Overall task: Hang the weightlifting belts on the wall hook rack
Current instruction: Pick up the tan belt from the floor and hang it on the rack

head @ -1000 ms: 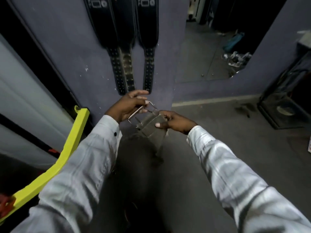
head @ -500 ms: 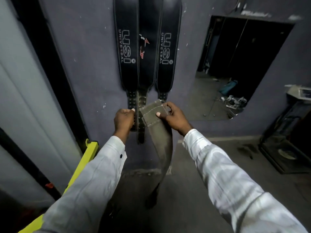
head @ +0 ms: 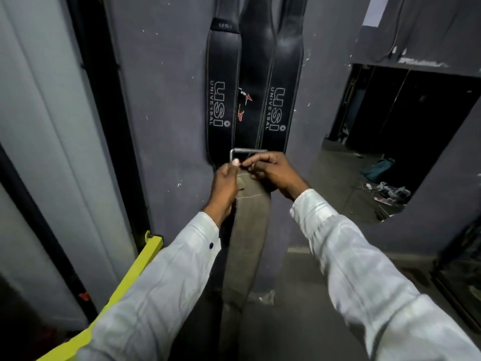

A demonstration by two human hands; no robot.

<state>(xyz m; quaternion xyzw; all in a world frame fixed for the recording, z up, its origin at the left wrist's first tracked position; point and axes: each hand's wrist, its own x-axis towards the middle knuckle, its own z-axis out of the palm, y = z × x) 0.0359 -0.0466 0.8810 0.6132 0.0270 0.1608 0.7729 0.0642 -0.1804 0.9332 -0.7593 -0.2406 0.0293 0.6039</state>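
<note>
The left hand and right hand each keep a narrow pinching grip on the top end of the olive belt, at its metal buckle. The belt hangs before the wall, just below three black belts. It looks thick, fairly stiff and weighty, and the buckle frame seems the surest hold.

the left black belt and the right black belt both read "usi universal"; the left one's top tab reads "usi".
</note>
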